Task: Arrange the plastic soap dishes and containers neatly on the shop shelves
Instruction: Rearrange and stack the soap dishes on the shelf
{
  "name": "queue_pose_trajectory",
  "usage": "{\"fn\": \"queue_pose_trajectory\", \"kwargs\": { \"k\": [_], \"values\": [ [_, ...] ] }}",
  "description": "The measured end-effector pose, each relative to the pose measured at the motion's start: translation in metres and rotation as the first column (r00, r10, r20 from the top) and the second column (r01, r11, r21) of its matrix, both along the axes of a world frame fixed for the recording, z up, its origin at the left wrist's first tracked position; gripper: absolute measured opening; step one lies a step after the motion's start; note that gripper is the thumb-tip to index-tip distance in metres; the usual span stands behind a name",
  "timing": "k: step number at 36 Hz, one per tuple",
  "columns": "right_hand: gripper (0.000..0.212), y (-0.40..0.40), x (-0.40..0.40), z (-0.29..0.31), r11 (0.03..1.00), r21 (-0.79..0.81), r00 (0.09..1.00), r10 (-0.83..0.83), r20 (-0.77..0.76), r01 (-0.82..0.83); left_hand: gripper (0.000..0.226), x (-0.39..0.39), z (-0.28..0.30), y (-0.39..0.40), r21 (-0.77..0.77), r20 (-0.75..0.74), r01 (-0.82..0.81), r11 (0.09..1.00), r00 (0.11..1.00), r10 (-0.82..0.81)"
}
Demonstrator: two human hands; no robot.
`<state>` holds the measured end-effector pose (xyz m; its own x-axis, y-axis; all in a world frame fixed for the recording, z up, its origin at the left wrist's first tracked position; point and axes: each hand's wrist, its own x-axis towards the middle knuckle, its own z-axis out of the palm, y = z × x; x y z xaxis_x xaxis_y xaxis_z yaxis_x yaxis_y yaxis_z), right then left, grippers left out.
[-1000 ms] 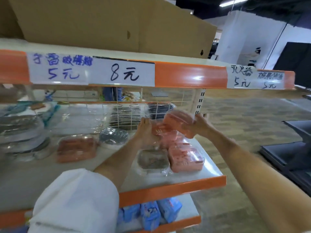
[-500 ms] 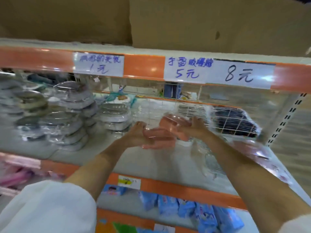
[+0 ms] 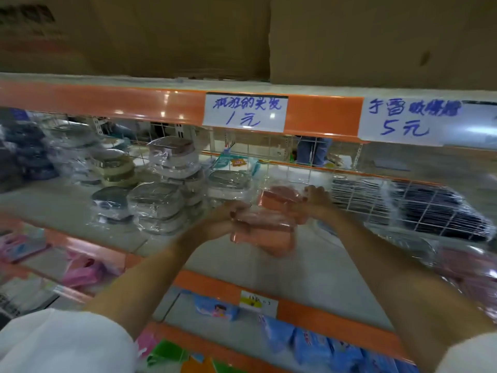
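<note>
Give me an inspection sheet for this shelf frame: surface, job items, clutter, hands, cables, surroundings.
Surface: pale shelf board with orange front edge, bare patch below the hands.
Job's things: stack of pink wrapped soap dishes held above the shelf; grey wrapped containers piled at left; more pink dishes at right edge, blurred.
Clutter: dark wrapped packs at right rear; blue packets on the shelf below.
Hands: left hand grips the stack's left side; right hand grips its right side.
Cables: nothing seen.
Surroundings: wire mesh back, handwritten price labels, cardboard boxes on top.
</note>
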<state>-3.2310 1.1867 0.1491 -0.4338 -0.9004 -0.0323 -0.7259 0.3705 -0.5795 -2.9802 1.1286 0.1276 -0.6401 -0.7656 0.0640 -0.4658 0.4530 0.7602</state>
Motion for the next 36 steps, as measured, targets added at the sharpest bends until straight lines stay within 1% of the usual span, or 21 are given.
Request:
{"fn": "queue_pose_trajectory", "kwargs": {
  "k": [2, 4, 6, 9, 11, 14, 17, 19, 22, 24, 28, 29, 30, 31, 32, 35, 36],
  "values": [
    [0.066, -0.002, 0.006, -0.001, 1.0, 0.026, 1.0, -0.017, 0.009, 0.017, 0.054, 0.008, 0.006, -0.003, 0.038, -0.049, 0.0, 0.999, 0.999, 0.002],
    [0.081, -0.001, 0.013, 0.0, 0.998, 0.054, 1.0, -0.011, 0.001, 0.011, 0.053, 0.013, 0.009, -0.008, 0.067, -0.078, -0.001, 0.998, 0.997, 0.006],
    [0.092, -0.001, 0.018, 0.001, 0.998, 0.063, 1.0, -0.012, -0.019, 0.014, 0.056, 0.018, 0.012, -0.012, 0.074, -0.087, 0.0, 0.997, 0.996, 0.007],
    [0.099, 0.003, 0.028, -0.002, 0.997, 0.077, 0.998, -0.014, -0.053, 0.018, 0.056, 0.027, 0.011, -0.019, 0.11, -0.099, -0.012, 0.994, 0.995, 0.023],
    [0.105, 0.006, 0.034, -0.006, 0.997, 0.076, 0.999, 0.007, -0.051, -0.003, 0.057, 0.035, 0.008, -0.024, 0.086, -0.082, -0.025, 0.996, 0.996, 0.033],
    [0.096, 0.011, 0.042, -0.017, 0.993, 0.107, 0.995, 0.062, -0.075, -0.053, 0.058, 0.051, 0.003, -0.029, 0.025, -0.092, -0.057, 0.998, 0.994, 0.059],
    [0.095, 0.013, 0.046, -0.025, 0.992, 0.108, 0.993, 0.076, -0.094, -0.066, 0.058, 0.064, -0.003, -0.035, 0.027, -0.118, -0.048, 0.998, 0.992, 0.05],
    [0.092, 0.012, 0.048, -0.025, 0.99, 0.114, 0.99, 0.097, -0.099, -0.085, 0.055, 0.064, -0.003, -0.035, 0.027, -0.15, -0.069, 0.997, 0.986, 0.073],
    [0.091, 0.011, 0.05, -0.024, 0.987, 0.117, 0.986, 0.12, -0.116, -0.106, 0.05, 0.056, -0.002, -0.035, 0.066, -0.246, -0.127, 0.99, 0.959, 0.14],
    [0.09, 0.009, 0.051, -0.023, 0.988, 0.118, 0.984, 0.112, -0.141, -0.095, 0.046, 0.052, 0.001, -0.032, 0.087, -0.285, -0.129, 0.988, 0.947, 0.148],
    [0.084, 0.006, 0.046, -0.023, 0.988, 0.142, 0.976, 0.094, -0.199, -0.066, 0.044, 0.046, 0.007, -0.027, 0.118, -0.301, -0.077, 0.99, 0.947, 0.11],
    [0.084, 0.006, 0.043, -0.024, 0.987, 0.151, 0.974, 0.091, -0.206, -0.061, 0.046, 0.044, 0.008, -0.026, 0.125, -0.296, -0.075, 0.989, 0.949, 0.109],
    [0.085, 0.007, 0.04, -0.024, 0.986, 0.16, 0.975, 0.086, -0.207, -0.053, 0.053, 0.043, 0.01, -0.025, 0.13, -0.289, -0.077, 0.989, 0.951, 0.112],
    [0.087, 0.007, 0.036, -0.024, 0.984, 0.175, 0.975, 0.08, -0.207, -0.044, 0.061, 0.041, 0.011, -0.024, 0.128, -0.277, -0.08, 0.989, 0.954, 0.113],
    [0.092, 0.008, 0.033, -0.023, 0.98, 0.195, 0.975, 0.076, -0.207, -0.035, 0.064, 0.038, 0.011, -0.023, 0.123, -0.268, -0.091, 0.988, 0.956, 0.121],
    [0.123, 0.008, 0.025, -0.023, 0.973, 0.227, 0.975, 0.089, -0.206, -0.041, 0.06, 0.029, 0.011, -0.021, 0.11, -0.252, -0.095, 0.989, 0.96, 0.12],
    [0.127, 0.008, 0.025, -0.023, 0.976, 0.213, 0.976, 0.087, -0.2, -0.044, 0.064, 0.027, 0.014, -0.02, 0.122, -0.245, -0.089, 0.988, 0.962, 0.117]
  ]
}}
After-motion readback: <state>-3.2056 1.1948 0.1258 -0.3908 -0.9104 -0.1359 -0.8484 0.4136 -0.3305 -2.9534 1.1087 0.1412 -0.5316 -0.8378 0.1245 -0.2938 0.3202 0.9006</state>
